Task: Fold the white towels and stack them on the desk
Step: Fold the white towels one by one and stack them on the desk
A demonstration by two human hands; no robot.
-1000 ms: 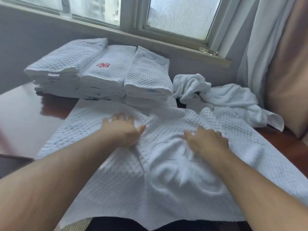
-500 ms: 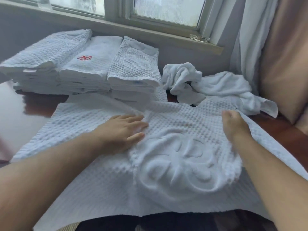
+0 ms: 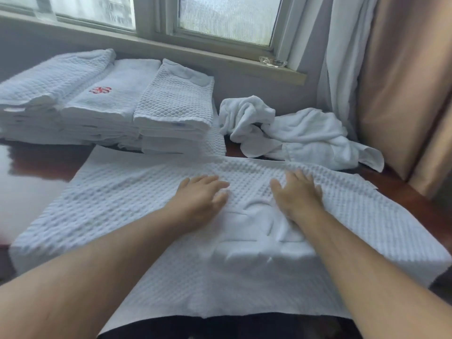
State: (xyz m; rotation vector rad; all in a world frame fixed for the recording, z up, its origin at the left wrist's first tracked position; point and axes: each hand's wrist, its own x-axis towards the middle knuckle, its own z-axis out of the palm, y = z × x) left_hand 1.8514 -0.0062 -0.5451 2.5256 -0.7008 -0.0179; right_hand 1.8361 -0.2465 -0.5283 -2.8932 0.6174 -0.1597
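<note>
A white waffle-weave towel [image 3: 117,199] lies spread across the dark wooden desk [image 3: 61,160], its near edge hanging over the front. My left hand [image 3: 200,196] rests flat on its middle, fingers straight. My right hand [image 3: 296,194] lies flat beside it, palm down, a hand's width to the right. An embossed round emblem [image 3: 259,228] shows in the cloth just below the hands. Stacks of folded white towels [image 3: 105,104] stand at the back left, one with a red mark [image 3: 100,90]. Crumpled white towels [image 3: 293,133] lie at the back right.
A window sill [image 3: 220,57] runs behind the desk, with a small glass dish [image 3: 272,61] on it. White and tan curtains [image 3: 391,81] hang at the right. The desk's glossy left part [image 3: 22,182] is bare.
My right hand has slid from the towel's right edge back toward the middle, beside my left hand. The left hand has barely shifted. The towel lies flatter.
</note>
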